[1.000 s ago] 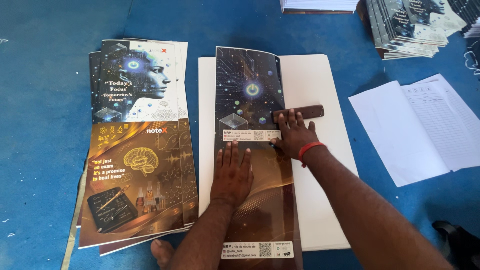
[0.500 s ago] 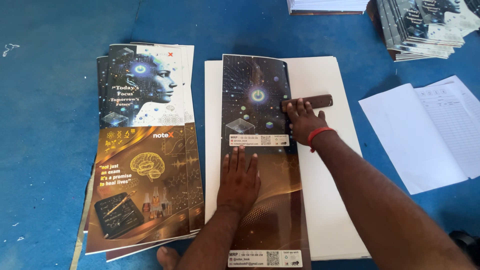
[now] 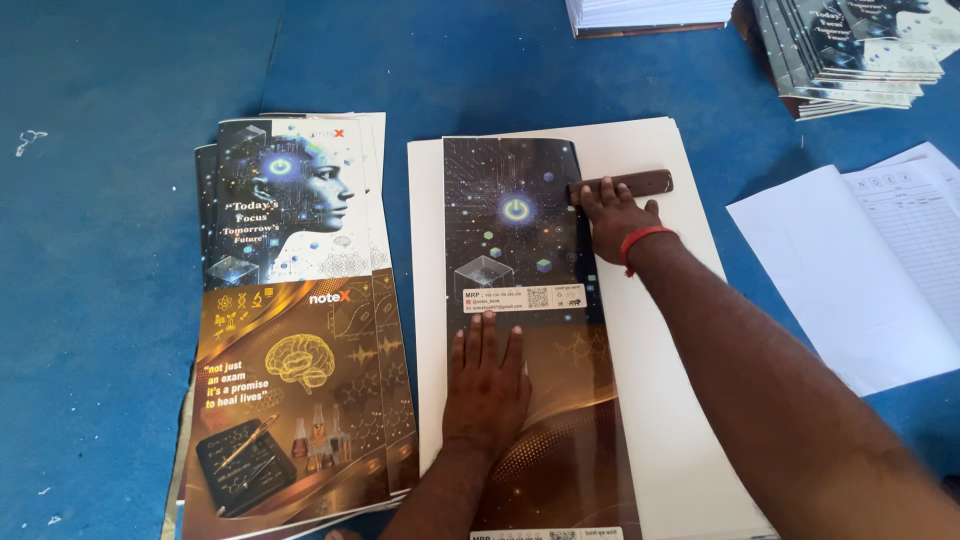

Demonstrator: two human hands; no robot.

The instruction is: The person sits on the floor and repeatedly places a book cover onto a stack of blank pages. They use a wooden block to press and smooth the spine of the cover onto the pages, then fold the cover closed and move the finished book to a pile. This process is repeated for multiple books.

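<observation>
Pressing one folded printed cover point(image 3: 530, 330) flat, left hand point(image 3: 487, 385) open-palmed, right hand point(image 3: 612, 215) gripping one brown stick point(image 3: 622, 185)

A long glossy printed cover sheet point(image 3: 535, 330), dark starry blue above and brown-gold below with a white label strip across its middle, lies folded lengthwise on a white board. A short dark brown wooden block point(image 3: 632, 184) lies crosswise at the sheet's upper right edge, resting on the fold.

Left hand point(image 3: 487, 385) flat on printed cover point(image 3: 520, 300), right hand point(image 3: 612, 212) on brown stick point(image 3: 640, 184).
</observation>
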